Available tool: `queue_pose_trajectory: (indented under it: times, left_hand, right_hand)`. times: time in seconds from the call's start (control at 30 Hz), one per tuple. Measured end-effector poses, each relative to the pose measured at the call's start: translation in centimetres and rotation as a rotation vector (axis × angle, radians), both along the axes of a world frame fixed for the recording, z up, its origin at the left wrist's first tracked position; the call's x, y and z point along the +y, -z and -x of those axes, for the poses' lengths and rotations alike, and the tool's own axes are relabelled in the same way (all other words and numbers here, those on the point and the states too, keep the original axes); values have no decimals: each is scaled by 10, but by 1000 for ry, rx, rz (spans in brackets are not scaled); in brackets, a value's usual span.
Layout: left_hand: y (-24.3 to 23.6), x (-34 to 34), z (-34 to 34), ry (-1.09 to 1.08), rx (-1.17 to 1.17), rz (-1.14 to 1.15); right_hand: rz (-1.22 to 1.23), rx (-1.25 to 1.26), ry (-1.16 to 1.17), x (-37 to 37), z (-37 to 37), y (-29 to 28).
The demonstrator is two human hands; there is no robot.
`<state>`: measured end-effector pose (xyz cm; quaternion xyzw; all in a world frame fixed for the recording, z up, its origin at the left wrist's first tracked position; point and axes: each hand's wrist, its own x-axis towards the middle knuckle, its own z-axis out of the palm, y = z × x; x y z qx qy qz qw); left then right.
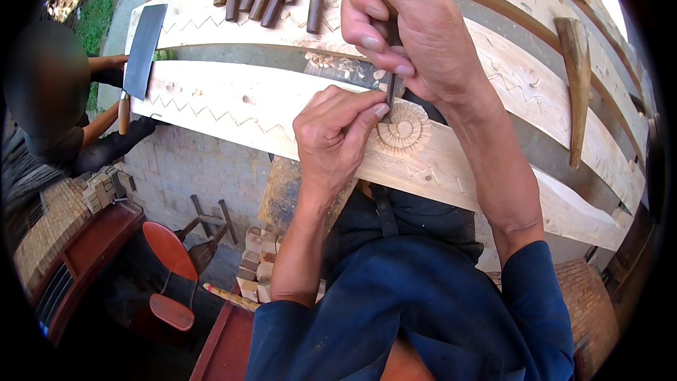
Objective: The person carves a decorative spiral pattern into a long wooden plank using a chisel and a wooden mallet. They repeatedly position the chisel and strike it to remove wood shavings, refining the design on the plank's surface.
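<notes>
Fingers of left hand and right hand grip a chisel; the flower looks mostly carved, left zigzags only outlined.

Left of the carved rosette, past the left hand, free room runs over the plank to the cleaver, while the right hand and upright tool block the rosette's far side and a wooden club lies farther right.
</notes>
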<state>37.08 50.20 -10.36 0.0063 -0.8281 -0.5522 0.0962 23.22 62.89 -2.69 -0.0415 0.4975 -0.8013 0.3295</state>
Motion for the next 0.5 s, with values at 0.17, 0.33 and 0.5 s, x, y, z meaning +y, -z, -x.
queue_pose_trajectory:
  times: [0.17,0.33,0.5]
  left_hand:
    - [1,0,0,4,2,18]
    - [1,0,0,4,4,14]
    - [0,0,0,3,4,12]
  right_hand:
    - [-13,6,-2,-1,-1,3]
    - [3,12,-6,0,-1,1]
    - [-69,132,10,-5,-1,13]
